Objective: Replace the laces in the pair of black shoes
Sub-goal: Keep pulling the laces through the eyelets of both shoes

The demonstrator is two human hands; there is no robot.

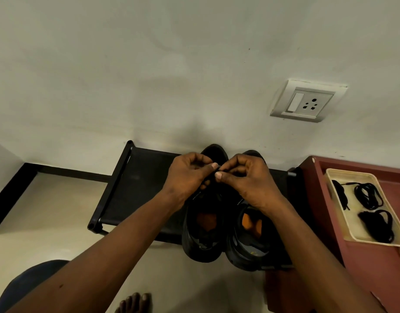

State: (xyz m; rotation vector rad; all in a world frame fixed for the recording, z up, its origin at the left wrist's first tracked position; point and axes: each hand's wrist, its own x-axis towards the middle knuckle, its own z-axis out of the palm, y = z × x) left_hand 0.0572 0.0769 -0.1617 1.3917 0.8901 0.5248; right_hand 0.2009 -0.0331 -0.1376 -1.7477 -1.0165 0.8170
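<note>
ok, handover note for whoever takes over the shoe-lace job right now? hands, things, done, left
Left grip: pinches a black lace above the shoes.
Right grip: pinches the same lace, thumbs nearly meeting.
Black shoes: side by side on the black shoe rack, toes to the wall.
Cream tray on the red-brown table: holds three spare black laces, two of them coiled.
Done: cannot tell, the hands hide the eyelets.
Left: probably finish this lace, then do the other shoe.
</note>
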